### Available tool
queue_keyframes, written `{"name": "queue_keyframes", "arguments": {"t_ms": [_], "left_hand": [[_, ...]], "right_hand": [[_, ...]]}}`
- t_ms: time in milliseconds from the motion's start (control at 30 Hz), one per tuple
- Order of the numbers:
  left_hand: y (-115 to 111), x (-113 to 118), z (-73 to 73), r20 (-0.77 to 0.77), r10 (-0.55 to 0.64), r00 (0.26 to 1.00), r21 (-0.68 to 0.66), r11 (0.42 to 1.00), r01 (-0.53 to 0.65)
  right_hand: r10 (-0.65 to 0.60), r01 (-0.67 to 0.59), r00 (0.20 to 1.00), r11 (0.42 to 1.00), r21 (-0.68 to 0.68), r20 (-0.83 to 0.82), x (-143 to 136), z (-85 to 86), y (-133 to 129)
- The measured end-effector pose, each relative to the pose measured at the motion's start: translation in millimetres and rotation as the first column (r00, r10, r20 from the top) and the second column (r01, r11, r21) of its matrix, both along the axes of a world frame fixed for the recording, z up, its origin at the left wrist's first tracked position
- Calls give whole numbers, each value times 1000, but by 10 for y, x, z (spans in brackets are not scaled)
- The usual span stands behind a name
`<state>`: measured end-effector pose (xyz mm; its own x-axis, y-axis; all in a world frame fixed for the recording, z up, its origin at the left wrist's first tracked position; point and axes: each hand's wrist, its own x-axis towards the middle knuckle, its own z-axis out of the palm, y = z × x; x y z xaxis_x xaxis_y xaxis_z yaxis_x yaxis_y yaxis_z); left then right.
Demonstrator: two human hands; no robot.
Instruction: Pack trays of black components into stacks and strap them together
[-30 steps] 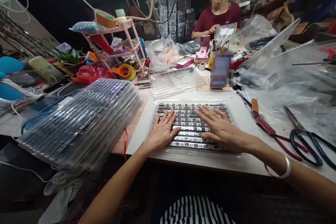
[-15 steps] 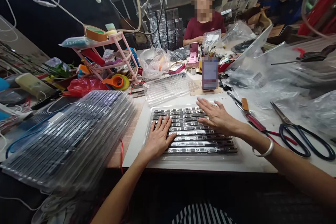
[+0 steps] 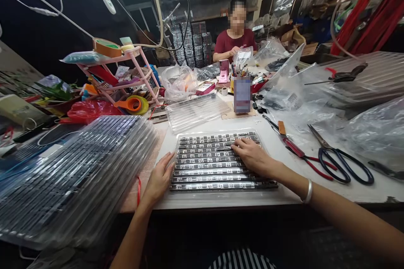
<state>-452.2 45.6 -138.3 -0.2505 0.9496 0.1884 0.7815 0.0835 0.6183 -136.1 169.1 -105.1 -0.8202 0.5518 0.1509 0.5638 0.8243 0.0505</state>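
A clear plastic tray (image 3: pixel 221 192) lies on the white table in front of me, filled with several dark strips (image 3: pixel 208 166) that carry rows of shiny pieces. My left hand (image 3: pixel 160 176) rests against the tray's left edge, its fingers stretched out and holding nothing. On the upper right part of the strips lies my right hand (image 3: pixel 252 155), fingers bent a little and touching them; whether its fingertips grip a strip cannot be made out.
Stacked filled trays (image 3: pixel 72 176) stand at the left. Behind the tray are an unfilled clear tray (image 3: pixel 195 113) and a phone (image 3: pixel 243 94). Pliers (image 3: pixel 296 147) and scissors (image 3: pixel 334 153) lie at the right. A person in a red shirt (image 3: pixel 235 42) sits opposite.
My left hand has moved left off the strips to the tray's edge. My right hand has come down onto the strips, its fingers more bent. The camera view has shifted slightly.
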Motion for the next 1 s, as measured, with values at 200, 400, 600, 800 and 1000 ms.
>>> {"name": "queue_keyframes", "arguments": {"t_ms": [200, 400, 600, 800, 1000], "left_hand": [[-64, 57, -44, 240, 55, 969, 47, 997, -68], [-79, 90, -48, 297, 73, 952, 66, 993, -97], [-216, 28, -50, 300, 49, 953, 60, 996, -70], [-305, 67, -6, 92, -9, 996, 82, 997, 1], [-349, 173, 48, -53, -15, 998, 41, 999, 17]], "right_hand": [[-5, 25, 980, 995, -95, 201, -324, 255, 200], [-51, 63, 969, 997, -41, 240, -581, 183, 17], [-74, 73, 996, 997, -18, -44, 109, -15, -2], [-588, 541, 736, 809, -229, -336, 795, -569, -7], [-699, 388, 534, 703, -596, -477, 647, -421, -239]]}}
